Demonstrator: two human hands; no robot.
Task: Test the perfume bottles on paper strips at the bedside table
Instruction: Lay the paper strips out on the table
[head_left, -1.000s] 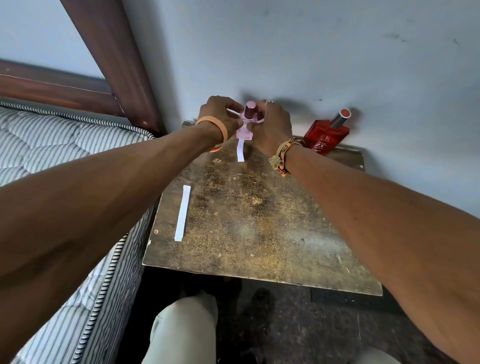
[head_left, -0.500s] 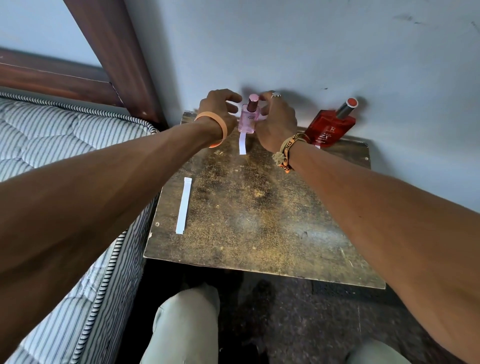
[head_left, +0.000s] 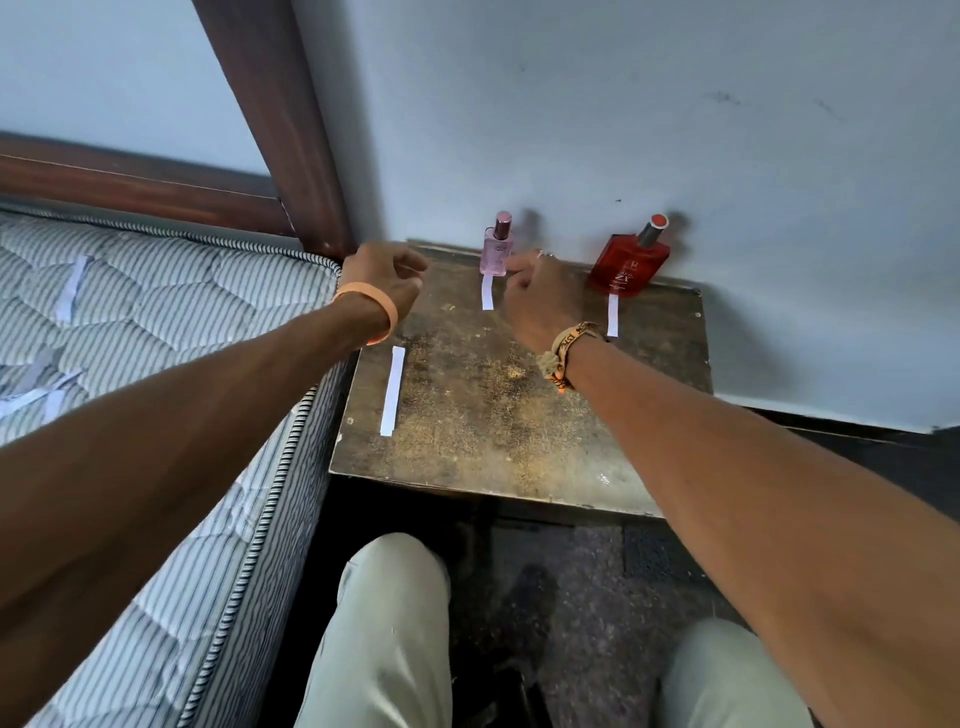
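Head view looks down on a worn bedside table (head_left: 519, 415) with a scratched, dull brown top, pushed against a pale blue wall (head_left: 675, 130). At the back edge stands a small pink perfume bottle (head_left: 495, 252), slim and upright, with a round pink cap. A short paper strip (head_left: 487, 292) lies flat on the table, its far end at the foot of this bottle. To the right, well apart, a wider red perfume bottle (head_left: 629, 266) with a silver neck stands upright against the wall, and a second strip (head_left: 613, 315) lies in front of it. A third, longer strip (head_left: 392, 391) lies alone near the left edge of the table.

Both hands hover beside the pink bottle and hold nothing. The left hand (head_left: 387, 278), with an orange wristband (head_left: 370, 312), has loosely curled fingers. The right hand (head_left: 543, 296) has relaxed fingers, the tips just beside the bottle; I cannot tell if they touch it.

On the left is a quilted striped mattress (head_left: 156, 338) and a dark wooden bedpost (head_left: 280, 124). Nothing blocks the bottles.
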